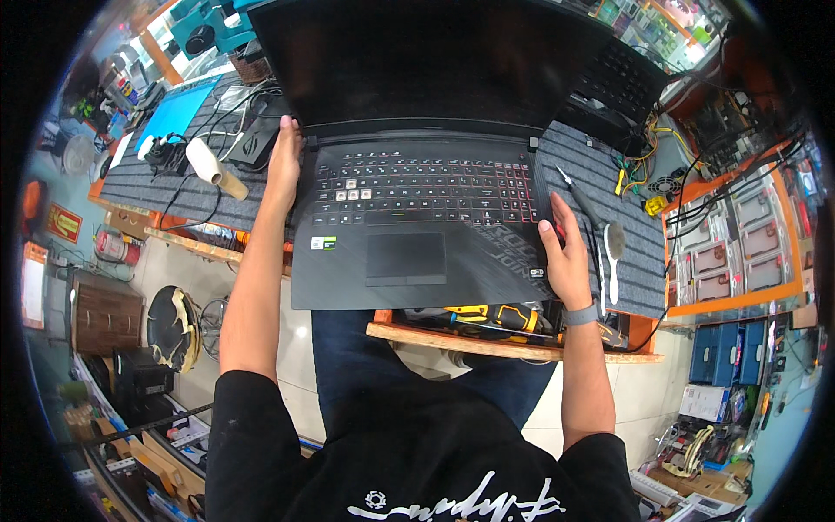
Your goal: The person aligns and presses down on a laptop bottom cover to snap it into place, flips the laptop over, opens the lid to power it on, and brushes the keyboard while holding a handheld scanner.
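Note:
An open black laptop (pixel 406 254) with a dark screen (pixel 426 61) sits at the centre, resting on a striped grey mat. My left hand (pixel 285 161) grips the laptop's left side near the hinge, thumb along the edge. On the opposite side, my right hand (pixel 565 252) holds the right edge lower down, thumb on top. Just right of it lie a thin black-handled tool (pixel 579 196) and a brush with a white handle (pixel 614 252). A white and tan cylindrical object (pixel 213 170) lies left of the laptop.
An open drawer (pixel 465 352) with yellow tools is below the bench. A second dark laptop (pixel 613 83) and cables stand back right, clear compartment bins (pixel 731 248) at the right. Chargers and cables (pixel 165 152) and a blue pad (pixel 183 109) lie left. A stool (pixel 174 326) stands lower left.

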A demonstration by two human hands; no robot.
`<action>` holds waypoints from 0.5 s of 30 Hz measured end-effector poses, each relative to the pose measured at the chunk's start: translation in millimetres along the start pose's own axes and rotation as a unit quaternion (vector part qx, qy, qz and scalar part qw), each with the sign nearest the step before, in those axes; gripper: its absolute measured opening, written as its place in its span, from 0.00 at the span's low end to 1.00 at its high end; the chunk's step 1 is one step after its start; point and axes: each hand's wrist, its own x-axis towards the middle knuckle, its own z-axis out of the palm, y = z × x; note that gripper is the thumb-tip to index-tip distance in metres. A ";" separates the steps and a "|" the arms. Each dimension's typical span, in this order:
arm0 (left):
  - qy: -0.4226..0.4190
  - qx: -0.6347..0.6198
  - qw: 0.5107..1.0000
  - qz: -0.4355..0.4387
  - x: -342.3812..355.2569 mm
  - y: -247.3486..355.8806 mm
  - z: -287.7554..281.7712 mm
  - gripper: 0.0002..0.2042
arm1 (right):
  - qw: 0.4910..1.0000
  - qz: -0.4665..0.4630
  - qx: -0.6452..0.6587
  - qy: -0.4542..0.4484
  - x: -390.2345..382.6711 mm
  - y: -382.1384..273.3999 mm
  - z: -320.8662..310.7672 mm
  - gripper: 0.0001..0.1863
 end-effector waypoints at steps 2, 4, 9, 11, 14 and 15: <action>-0.027 0.030 0.999 -0.023 12.1 -1.2 -1.4 0.41 | 1.000 -0.006 0.004 -0.003 -1.5 3.8 -0.4 0.29; -0.029 0.062 0.998 -0.012 18.0 -1.2 -0.4 0.43 | 0.999 -0.018 0.039 -0.003 -1.7 7.2 1.3 0.29; -0.002 0.104 0.995 0.006 16.5 1.4 1.2 0.45 | 0.999 0.001 0.046 -0.017 -13.3 -12.0 3.1 0.30; -0.014 0.105 0.994 -0.010 20.9 1.9 -2.4 0.44 | 0.999 -0.033 -0.012 -0.010 -14.5 -4.3 2.8 0.30; -0.008 0.089 0.996 -0.008 16.3 6.2 0.7 0.41 | 0.999 -0.036 -0.028 -0.004 -14.9 -4.2 4.2 0.30; 0.000 0.081 0.997 -0.001 12.9 11.3 4.3 0.40 | 0.999 -0.036 -0.032 -0.002 -14.8 -3.4 4.1 0.30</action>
